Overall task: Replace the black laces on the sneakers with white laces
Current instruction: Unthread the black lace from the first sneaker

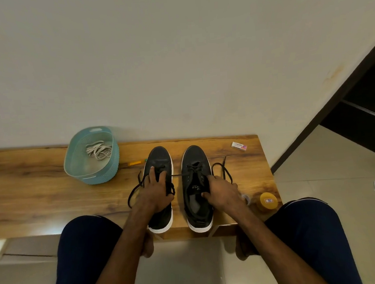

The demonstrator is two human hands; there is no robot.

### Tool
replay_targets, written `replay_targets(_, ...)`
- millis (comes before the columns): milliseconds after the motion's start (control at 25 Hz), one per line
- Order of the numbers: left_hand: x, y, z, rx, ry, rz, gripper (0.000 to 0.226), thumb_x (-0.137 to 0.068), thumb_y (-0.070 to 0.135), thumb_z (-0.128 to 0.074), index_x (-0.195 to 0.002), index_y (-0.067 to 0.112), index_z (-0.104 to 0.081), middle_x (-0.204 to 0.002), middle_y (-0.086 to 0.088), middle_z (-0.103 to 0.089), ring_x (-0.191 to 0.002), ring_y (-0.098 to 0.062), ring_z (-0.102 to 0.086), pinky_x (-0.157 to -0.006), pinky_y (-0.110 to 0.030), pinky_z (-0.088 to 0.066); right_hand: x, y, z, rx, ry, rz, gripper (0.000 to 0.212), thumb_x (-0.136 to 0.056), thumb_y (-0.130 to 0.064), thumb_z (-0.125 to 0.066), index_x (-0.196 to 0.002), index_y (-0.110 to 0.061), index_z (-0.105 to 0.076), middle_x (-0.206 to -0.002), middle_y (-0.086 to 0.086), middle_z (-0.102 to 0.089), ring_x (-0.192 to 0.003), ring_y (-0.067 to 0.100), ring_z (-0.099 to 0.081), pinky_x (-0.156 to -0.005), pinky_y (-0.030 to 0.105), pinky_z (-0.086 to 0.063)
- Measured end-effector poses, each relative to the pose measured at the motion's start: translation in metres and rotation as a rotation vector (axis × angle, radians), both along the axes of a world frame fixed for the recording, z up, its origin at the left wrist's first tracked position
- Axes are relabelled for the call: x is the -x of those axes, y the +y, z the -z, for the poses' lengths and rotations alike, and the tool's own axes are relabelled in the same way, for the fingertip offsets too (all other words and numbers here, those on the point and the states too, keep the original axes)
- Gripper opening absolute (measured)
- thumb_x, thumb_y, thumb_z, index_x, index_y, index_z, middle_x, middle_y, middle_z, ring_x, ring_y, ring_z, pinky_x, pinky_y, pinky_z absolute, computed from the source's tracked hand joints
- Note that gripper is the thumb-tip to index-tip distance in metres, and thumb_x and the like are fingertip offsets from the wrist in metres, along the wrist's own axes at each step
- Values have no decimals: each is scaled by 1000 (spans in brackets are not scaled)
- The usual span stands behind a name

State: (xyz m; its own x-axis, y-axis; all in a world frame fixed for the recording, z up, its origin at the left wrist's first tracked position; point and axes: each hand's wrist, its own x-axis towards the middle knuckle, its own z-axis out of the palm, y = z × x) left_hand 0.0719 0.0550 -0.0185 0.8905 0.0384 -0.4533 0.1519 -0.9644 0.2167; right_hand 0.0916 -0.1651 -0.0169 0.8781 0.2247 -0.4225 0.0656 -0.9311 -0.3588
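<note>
Sneakers, black with white soles, stand side by side on the wooden tabletop point(30, 186), toes pointing far, heels at the near edge. Both are laced in black.

Left grip point(157, 192): spread, fingers fairly straight and pressing on the lacing of the left sneaker point(158, 157). A bunch of that shoe's black lace point(133, 190) lies against the right edge of the grip, and one loop trails off to the left on the wood. I cannot tell whether the thumb catches any of it.

Right grip point(221, 190): fingers curled on the right sneaker point(193, 159) at its right collar, thumb at the opening by the tongue. Its lace loop point(225, 170) trails far and right of the grip.

One black strand runs between the two shoes.

White laces point(99, 150) sit coiled in a teal basket point(72, 163), far left of the shoes. An orange pen point(134, 163) lies between basket and left sneaker. A small eraser pack point(239, 146) lies far right; a yellow-lidded jar point(268, 201) stands near right.
</note>
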Motion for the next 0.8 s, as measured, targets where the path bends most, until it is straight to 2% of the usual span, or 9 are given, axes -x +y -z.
replay_targets(120,-6,-21,-2,-53,-191,69,72,-100,46,-44,-156,18,-9,-165,-12,8,-152,-33,2,-116,-65,-4,-1,4,-1,22,-74,13,53,-90,-40,-64,-135,-17,-44,-136,5,-49,-129,28,-45,-105,56,-38)
replay_targets(160,-9,-31,-2,-52,-278,119,67,-102,45,-40,-157,19,-11,-165,-9,3,-153,-29,1,-115,-65,-2,-1,7,-1,41,-138,10,56,-90,-43,-63,-135,-17,-43,-137,6,-46,-129,29,-42,-104,53,-39)
replay_targets(280,-23,-57,1,30,-382,237,52,-105,37,-36,-153,23,-26,-162,-1,-21,-149,-23,-21,-118,-60,-20,-5,15,-2,24,-256,-19,41,-95,-40,-57,-125,-14,-50,-126,7,-57,-116,28,-52,-93,44,-46)
replay_targets(400,-31,-64,11,91,-352,227,45,-103,38,-41,-144,21,-42,-146,1,-42,-130,-23,-46,-98,-45,-45,-11,8,-3,32,-220,1,24,-95,-27,-54,-114,-11,-57,-108,9,-67,-98,28,-62,-77,38,-51)
replay_targets(480,-29,-67,16,65,-363,223,41,-100,39,-45,-135,18,-49,-134,0,-49,-117,-23,-54,-87,-41,-48,-12,0,-1,17,-151,49,24,-92,-28,-58,-111,-13,-61,-102,7,-69,-92,28,-65,-73,37,-55)
replay_targets(560,-26,-74,15,24,-404,189,32,-98,35,-48,-124,17,-52,-124,-1,-51,-103,-22,-58,-77,-36,-49,-11,-3,-1,-3,-108,67,26,-89,-31,-61,-109,-16,-64,-100,4,-70,-90,26,-66,-76,40,-58)
replay_targets(640,-24,-79,11,19,-431,138,23,-98,29,-50,-116,16,-52,-117,-1,-52,-92,-22,-60,-65,-31,-45,-9,-2,-2,-7,-93,67,25,-89,-31,-62,-109,-18,-66,-100,3,-71,-90,25,-66,-77,42,-58)
replay_targets(720,-23,-82,11,59,-456,77,16,-98,25,-51,-111,16,-52,-111,-1,-55,-87,-21,-60,-62,-30,-42,-7,-2,-3,2,-93,62,23,-90,-31,-61,-107,-17,-66,-97,4,-70,-89,25,-66,-77,41,-58)
replay_targets(800,-22,-81,10,226,-497,-51,8,-97,22,-54,-103,17,-54,-100,1,-59,-81,-18,-60,-65,-30,-47,-7,-3,-3,11,-91,67,20,-91,-31,-61,-103,-17,-67,-94,4,-69,-87,24,-65,-76,40,-57)
